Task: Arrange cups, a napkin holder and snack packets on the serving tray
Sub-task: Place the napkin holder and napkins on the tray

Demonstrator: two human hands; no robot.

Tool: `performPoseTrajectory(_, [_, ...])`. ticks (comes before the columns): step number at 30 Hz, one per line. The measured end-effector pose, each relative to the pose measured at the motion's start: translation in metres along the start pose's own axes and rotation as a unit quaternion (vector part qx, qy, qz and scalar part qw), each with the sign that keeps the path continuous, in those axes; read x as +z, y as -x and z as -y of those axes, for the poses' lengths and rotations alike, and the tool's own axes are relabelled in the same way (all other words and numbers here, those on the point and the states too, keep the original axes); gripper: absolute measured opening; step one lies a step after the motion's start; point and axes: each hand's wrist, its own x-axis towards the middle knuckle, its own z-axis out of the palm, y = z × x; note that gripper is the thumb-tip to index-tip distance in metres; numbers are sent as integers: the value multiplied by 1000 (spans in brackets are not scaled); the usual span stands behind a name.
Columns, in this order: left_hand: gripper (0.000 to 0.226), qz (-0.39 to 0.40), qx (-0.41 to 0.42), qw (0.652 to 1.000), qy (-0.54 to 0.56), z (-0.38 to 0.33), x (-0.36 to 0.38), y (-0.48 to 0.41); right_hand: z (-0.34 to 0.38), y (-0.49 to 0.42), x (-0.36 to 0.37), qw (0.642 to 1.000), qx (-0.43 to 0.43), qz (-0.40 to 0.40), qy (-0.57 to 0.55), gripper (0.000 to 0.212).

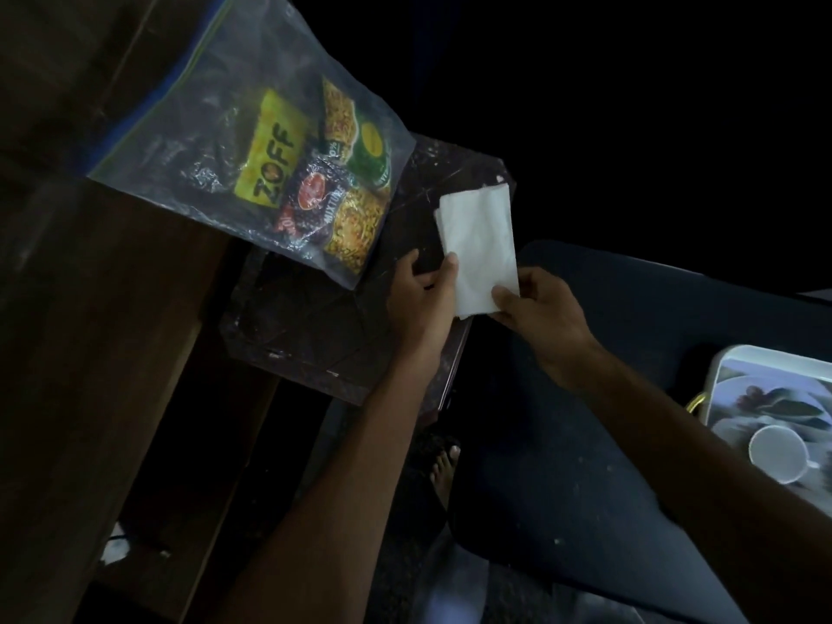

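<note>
Soft paper, shiny plastic and a glossy dark worktop in dim light.

A stack of white paper napkins [479, 249] looks matt and soft. The clear plastic bag [216, 128] is thin, crinkled and glossy, and the snack packets [315, 173] inside are shiny printed foil or plastic. The dark worktop [315, 317] has a polished, stone-like sheen with pale flecks. The white tray [720, 367] looks smooth with a glossy printed base, and the white cup [776, 457] on it looks smooth and glazed.
</note>
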Motion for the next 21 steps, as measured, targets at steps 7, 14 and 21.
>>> performPoseTrajectory(7, [78,27,-56,996,69,2,9,15,-15,47,-25,992,47,46,-103,19])
performPoseTrajectory(14, [96,51,-74,989,114,7,18,44,-24,64,-53,981,41,40,-183,21])
performPoseTrajectory(21, [77,58,-19,988,145,6,37,63,-40,76,-79,990,23,21,-138,27])
